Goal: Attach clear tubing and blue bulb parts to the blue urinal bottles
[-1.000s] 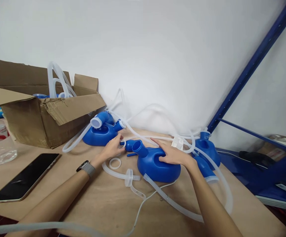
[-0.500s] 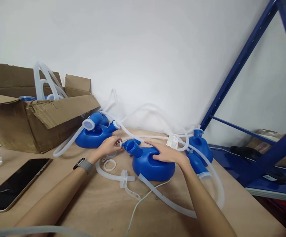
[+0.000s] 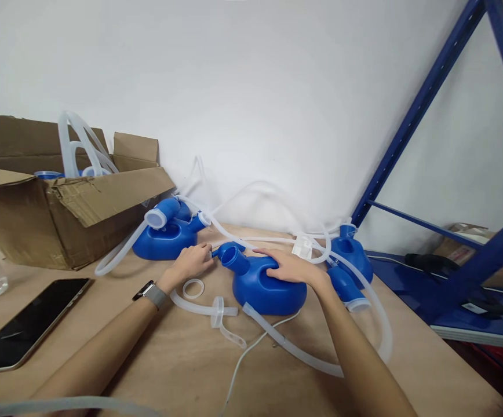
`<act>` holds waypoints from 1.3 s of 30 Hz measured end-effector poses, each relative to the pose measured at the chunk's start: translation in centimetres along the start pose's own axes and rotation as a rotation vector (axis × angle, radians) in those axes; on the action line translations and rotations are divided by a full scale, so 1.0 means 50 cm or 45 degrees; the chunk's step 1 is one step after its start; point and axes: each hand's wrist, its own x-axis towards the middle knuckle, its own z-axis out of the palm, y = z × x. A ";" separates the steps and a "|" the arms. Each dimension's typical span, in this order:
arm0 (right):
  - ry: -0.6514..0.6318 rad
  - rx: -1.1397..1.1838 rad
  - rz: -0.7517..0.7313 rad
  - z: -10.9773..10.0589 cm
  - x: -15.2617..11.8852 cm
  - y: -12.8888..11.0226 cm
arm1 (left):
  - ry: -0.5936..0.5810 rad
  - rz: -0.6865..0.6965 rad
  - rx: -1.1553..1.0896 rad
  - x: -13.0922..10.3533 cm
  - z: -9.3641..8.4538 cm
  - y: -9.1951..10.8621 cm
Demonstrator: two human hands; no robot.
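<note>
A blue plastic urinal bottle (image 3: 269, 295) stands upright on the table, its open angled neck pointing up and left. My right hand (image 3: 288, 266) is wrapped over its top at the grip opening. To the left, my left hand (image 3: 193, 262) is closed with the fingers curled down; whatever they hold is hidden. Its fingertips are beside a small blue spout piece (image 3: 230, 250) behind the bottle's neck. Just below that hand lies a white sealing ring (image 3: 193, 288). A clear hose (image 3: 190, 307) with a translucent strapped cap (image 3: 217, 313) lies in front.
Another blue bottle (image 3: 164, 243) stands back left, and one (image 3: 351, 255) at the right beside a loose blue neck piece (image 3: 347, 286). A cardboard box (image 3: 25, 226) holds more hoses. A phone (image 3: 29, 324) lies at left. Blue shelving (image 3: 408, 139) borders the right side.
My left hand has turned over and closed further; the white ring seen at its fingertips is now out of sight. My right hand remains on the bottle.
</note>
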 end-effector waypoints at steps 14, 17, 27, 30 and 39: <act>-0.045 -0.007 -0.012 -0.005 -0.001 0.007 | 0.082 -0.066 0.146 -0.024 -0.019 -0.001; -0.069 -0.010 -0.038 -0.011 -0.005 0.013 | 0.118 -0.093 0.177 -0.053 -0.058 -0.018; 0.348 0.266 -0.406 0.002 -0.024 -0.119 | 0.464 -0.179 0.461 -0.174 -0.271 0.041; 0.463 0.558 -0.446 0.037 -0.014 -0.162 | 0.597 -0.006 0.334 -0.177 -0.318 0.133; 0.618 1.225 -0.287 0.043 0.020 -0.136 | 0.818 0.617 -0.527 -0.079 -0.249 0.194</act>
